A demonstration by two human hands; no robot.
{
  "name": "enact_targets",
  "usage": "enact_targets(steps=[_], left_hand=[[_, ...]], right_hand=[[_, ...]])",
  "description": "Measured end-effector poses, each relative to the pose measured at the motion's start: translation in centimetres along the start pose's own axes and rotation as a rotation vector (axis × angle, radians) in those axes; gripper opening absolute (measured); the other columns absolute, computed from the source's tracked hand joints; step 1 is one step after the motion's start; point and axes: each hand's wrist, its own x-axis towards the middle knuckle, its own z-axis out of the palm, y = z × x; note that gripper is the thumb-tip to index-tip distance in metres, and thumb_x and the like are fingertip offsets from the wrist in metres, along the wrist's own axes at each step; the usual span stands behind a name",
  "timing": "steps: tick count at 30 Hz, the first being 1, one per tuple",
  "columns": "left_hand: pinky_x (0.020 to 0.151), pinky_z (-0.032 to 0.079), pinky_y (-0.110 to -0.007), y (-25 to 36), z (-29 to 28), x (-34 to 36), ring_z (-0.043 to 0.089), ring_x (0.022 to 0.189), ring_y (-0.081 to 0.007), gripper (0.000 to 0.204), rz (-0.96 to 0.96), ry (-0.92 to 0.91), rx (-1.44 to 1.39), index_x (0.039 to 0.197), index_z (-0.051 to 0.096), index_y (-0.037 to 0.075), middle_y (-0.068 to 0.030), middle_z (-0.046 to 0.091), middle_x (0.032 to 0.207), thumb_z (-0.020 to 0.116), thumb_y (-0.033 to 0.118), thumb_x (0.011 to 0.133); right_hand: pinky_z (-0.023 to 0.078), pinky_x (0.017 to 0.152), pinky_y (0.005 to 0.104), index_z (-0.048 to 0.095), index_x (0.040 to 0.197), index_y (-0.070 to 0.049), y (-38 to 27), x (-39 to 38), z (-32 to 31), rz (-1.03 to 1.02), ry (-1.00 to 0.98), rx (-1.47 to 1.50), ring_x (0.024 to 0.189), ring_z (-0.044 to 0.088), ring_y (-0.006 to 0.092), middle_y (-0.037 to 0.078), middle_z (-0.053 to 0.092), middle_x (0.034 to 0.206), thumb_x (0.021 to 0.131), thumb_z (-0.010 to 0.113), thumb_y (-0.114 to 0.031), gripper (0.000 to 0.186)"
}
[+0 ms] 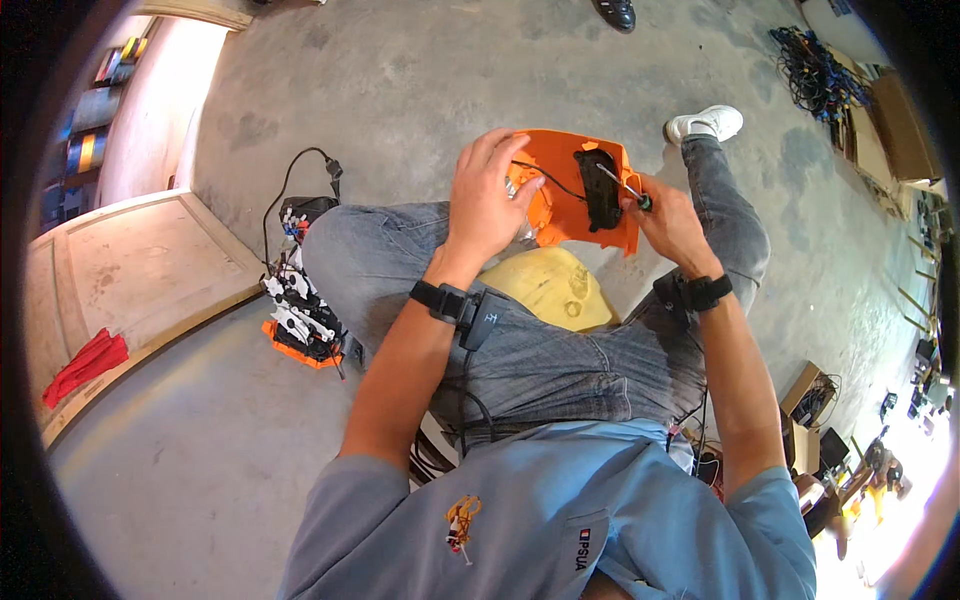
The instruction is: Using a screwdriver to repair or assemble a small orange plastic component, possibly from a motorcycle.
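Observation:
An orange plastic housing (560,150) is held up over my lap, its hollow inside facing me. Inside it sits a long black part (600,195), with a thin black cable running leftward from it. My left hand (485,195) grips the housing's left side, thumb inside and fingers behind the edge. My right hand (668,222) is closed around a screwdriver (645,203) with a dark green handle at the housing's right edge. The screwdriver's thin shaft points up and left across the black part; whether its tip touches a screw is too small to tell.
Between my thighs is a yellow rounded object (555,285). On the floor left of my knee stands a white, black and orange mechanical assembly (300,310) with a cable. Further left, a wooden panel (150,270) bears a red cloth (85,368). Tangled cables (815,75) lie far right.

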Motion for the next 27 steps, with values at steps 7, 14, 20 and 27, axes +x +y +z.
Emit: enact_targets(steps=[7, 14, 20, 27], left_hand=[[0.095, 0.049, -0.041, -0.6, -0.9, 1.3, 0.062, 0.108, -0.0335, 0.045, -0.056, -0.400, 0.065, 0.125, 0.062, 0.001, -0.0157, 0.066, 0.120, 0.077, 0.014, 0.085], [0.090, 0.050, -0.042, -2.6, 0.3, 1.7, 0.065, 0.106, -0.0402, 0.032, -0.480, -0.719, -0.197, 0.124, 0.061, 0.001, -0.0234, 0.068, 0.115, 0.062, 0.012, 0.094], [0.092, 0.049, -0.046, -6.0, 0.0, 0.3, 0.063, 0.110, -0.0431, 0.032, -0.639, -0.385, -0.013, 0.125, 0.059, 0.001, -0.0249, 0.068, 0.113, 0.056, 0.006, 0.094], [0.098, 0.047, -0.044, -8.5, 0.8, 0.7, 0.062, 0.113, -0.0427, 0.037, -0.700, -0.087, -0.117, 0.131, 0.053, -0.002, -0.0246, 0.066, 0.119, 0.051, 0.000, 0.094]], right_hand=[[0.052, 0.080, 0.0466, 0.067, 0.119, -0.013, -0.8, 3.9, -1.9, -0.246, -0.174, -0.201, 0.098, 0.066, 0.0367, 0.012, 0.069, 0.102, 0.086, 0.068, -0.015, 0.034], [0.052, 0.080, 0.0447, 0.067, 0.120, -0.009, -1.9, 8.5, -2.4, -0.395, -0.275, -0.300, 0.099, 0.065, 0.0353, 0.011, 0.068, 0.102, 0.086, 0.070, -0.011, 0.034], [0.052, 0.078, 0.0419, 0.069, 0.113, -0.007, 1.4, 9.9, -2.2, -0.188, -0.065, -0.107, 0.092, 0.067, 0.0342, 0.013, 0.070, 0.097, 0.092, 0.067, -0.018, 0.024], [0.054, 0.072, 0.0382, 0.074, 0.093, -0.006, 15.6, 11.5, 5.9, 0.443, -0.009, 0.258, 0.074, 0.070, 0.0267, 0.011, 0.073, 0.078, 0.086, 0.070, -0.029, 0.023]])
